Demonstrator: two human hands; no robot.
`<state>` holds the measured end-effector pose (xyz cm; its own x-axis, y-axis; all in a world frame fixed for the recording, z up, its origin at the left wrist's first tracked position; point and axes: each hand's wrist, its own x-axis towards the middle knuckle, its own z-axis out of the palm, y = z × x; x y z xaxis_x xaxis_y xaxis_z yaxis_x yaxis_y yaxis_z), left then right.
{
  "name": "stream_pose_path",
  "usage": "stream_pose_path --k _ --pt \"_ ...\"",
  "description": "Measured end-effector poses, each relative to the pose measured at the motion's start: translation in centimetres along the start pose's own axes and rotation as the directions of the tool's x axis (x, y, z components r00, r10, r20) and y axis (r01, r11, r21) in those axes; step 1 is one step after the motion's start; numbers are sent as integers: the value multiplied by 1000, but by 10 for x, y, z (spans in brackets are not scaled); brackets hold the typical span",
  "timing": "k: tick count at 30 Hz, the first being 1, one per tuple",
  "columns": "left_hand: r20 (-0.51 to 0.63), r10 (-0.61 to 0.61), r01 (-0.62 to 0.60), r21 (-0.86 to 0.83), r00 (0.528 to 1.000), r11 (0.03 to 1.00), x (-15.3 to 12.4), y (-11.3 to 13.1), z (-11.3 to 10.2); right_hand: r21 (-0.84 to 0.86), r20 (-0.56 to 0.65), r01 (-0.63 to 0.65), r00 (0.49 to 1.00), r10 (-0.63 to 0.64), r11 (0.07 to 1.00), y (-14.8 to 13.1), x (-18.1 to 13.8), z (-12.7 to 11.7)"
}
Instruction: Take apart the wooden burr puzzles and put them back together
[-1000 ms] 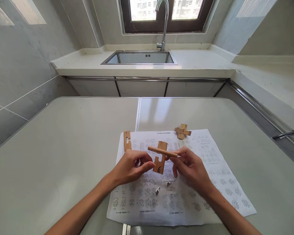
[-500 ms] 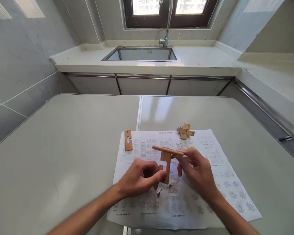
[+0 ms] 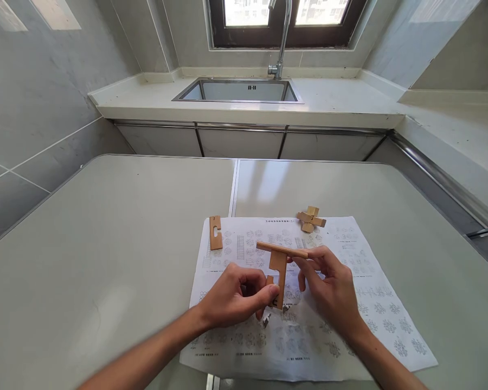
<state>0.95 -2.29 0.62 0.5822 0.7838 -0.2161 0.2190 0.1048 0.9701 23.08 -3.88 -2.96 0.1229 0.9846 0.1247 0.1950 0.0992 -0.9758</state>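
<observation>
Pinching notched block (image 3: pixel 282 279): left fingers (image 3: pixel 264 297) | bar (image 3: pixel 282 249): right fingers (image 3: pixel 322 253) | tabletop (image 3: pixel 146 227) beyond edges of sheet (image 3: pixel 228 261)

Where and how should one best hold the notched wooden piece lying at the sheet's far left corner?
I would take the loose piece by its solid near end, coming from above, thumb and finger on its long edges. It seems to lie flat on the sheet, and its slot, opening right, leaves that end whole. The left hand is nearer but pinches another notched piece.
</observation>
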Motion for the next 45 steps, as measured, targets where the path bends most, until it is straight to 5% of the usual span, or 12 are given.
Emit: stream_pose_path --k 17,25,31,36,45 --pt "31 -7 9 -75 999 997 -1 -1 -3 -18 3 37 999 -37 999 -5 -2 2" --pt "124 206 -220 115 971 969 -6 -8 16 97 -160 -119 978 134 988 -5 10 -6" --pt "-123 354 -225 572 927 789 2 -12 0 108 -96 -111 988 121 988 -3 15 -6" --pt "-223 432 -153 716 874 681 6 -18 -10 66 -106 -152 982 158 986 -2 15 -7" --pt "-180 512 -116 861 840 494 8 -23 -16 -93 26 -159 986 162 983 4 12 -7"
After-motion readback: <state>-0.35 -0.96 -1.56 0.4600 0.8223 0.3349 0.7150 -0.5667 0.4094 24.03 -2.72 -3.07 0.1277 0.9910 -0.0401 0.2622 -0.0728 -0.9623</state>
